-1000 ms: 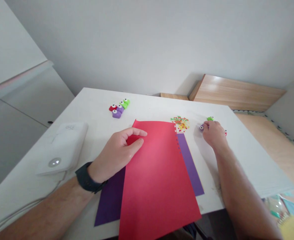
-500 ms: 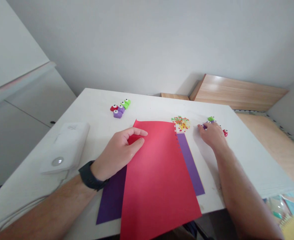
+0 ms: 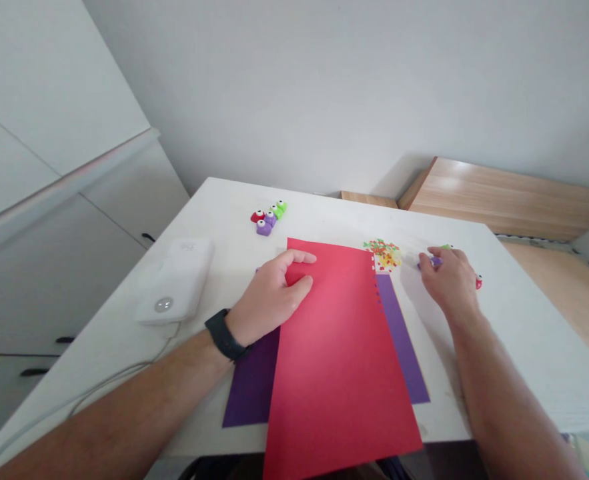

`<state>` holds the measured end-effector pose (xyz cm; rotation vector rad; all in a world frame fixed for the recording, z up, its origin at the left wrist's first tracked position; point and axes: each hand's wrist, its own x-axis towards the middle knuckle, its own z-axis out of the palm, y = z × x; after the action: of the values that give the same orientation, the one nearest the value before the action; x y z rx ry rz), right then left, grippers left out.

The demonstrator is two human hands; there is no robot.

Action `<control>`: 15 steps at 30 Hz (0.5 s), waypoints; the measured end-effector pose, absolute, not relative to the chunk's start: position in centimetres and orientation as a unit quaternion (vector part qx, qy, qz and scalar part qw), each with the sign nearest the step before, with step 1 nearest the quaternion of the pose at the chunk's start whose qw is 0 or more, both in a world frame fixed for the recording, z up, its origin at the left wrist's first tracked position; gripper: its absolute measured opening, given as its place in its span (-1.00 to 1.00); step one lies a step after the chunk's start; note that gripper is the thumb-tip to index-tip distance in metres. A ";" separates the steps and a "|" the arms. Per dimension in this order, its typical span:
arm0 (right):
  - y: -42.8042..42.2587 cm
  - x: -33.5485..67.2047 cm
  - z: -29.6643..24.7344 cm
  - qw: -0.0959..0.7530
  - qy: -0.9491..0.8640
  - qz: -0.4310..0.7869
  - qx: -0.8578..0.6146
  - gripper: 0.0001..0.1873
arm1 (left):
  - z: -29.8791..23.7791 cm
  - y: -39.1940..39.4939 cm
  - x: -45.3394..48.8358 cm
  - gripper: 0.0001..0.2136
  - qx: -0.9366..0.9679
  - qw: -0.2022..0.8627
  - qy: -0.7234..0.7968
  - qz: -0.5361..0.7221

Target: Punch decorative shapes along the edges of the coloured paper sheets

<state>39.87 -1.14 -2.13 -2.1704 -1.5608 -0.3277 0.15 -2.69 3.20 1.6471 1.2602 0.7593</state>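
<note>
The red sheet (image 3: 341, 347) lies lengthwise in the middle of the white table (image 3: 514, 327), and its lower end reaches past the near edge. Along its upper right edge is a row of small holes; white shows through the upper ones, purple through the lower ones. Under it lies a purple sheet (image 3: 251, 393), visible at both sides.

The left hand (image 3: 279, 287) is over the left edge of the red sheet — thumb and forefinger are apart and curved, with nothing between them. A dark band (image 3: 223, 335) is around this wrist. The right hand (image 3: 447, 277) is at a purple piece (image 3: 436, 262), with thumb and forefinger on either side of it; I cannot tell whether they grip it. A green piece (image 3: 447, 247) shows just behind this hand, and a red piece with an eye (image 3: 479, 283) beside it.

Between this hand and the red sheet are scattered coloured paper bits (image 3: 384, 253). Farther back, on the left, stands a group of eyed pieces (image 3: 264, 229) — red, purple and green. A white device (image 3: 177, 283) with a cable (image 3: 119, 375) lies left of the left hand.
</note>
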 end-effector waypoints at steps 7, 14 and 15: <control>-0.8 37.5 -2.2 0.301 -0.595 -0.095 -0.739 -0.55 | 2.6 -2.5 0.3 -0.61 0.660 0.457 0.498 0.327; 0.9 28.6 1.5 0.302 -0.753 0.000 -0.585 -0.64 | 1.6 -2.0 0.8 -0.67 0.667 0.416 0.515 0.344; 1.6 26.9 2.2 0.293 -0.773 0.012 -0.562 -0.66 | 1.4 -2.0 0.8 -0.68 0.667 0.410 0.514 0.349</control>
<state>26.94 1.61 2.21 -1.4980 -2.0588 0.0322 0.82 -1.97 1.40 1.6805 1.2946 0.8784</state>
